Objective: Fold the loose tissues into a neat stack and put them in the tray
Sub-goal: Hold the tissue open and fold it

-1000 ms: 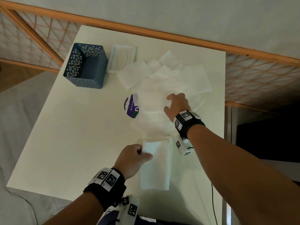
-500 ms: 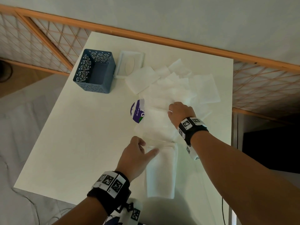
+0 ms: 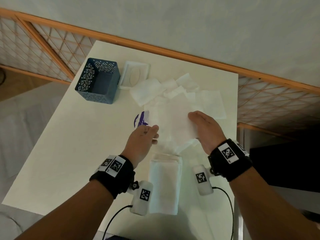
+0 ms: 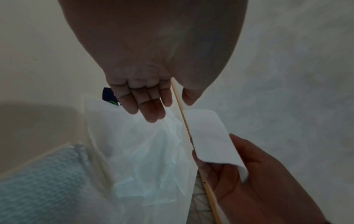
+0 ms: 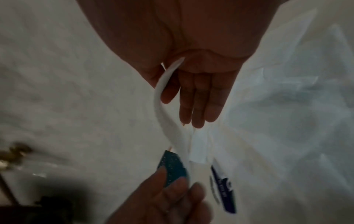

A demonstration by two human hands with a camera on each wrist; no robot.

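A white tabletop stands against a grey wall with an orange lattice rail, the blue tray at the upper left of the frame and loose tissues scattered to its right. Mid-frame the right hand pinches one tissue between thumb and fingers, lifted off the pile, while the left hand, fingers straight, reaches its near-left edge. The folded stack lies just below both hands, its long axis running toward the viewer, roughly equally near each.
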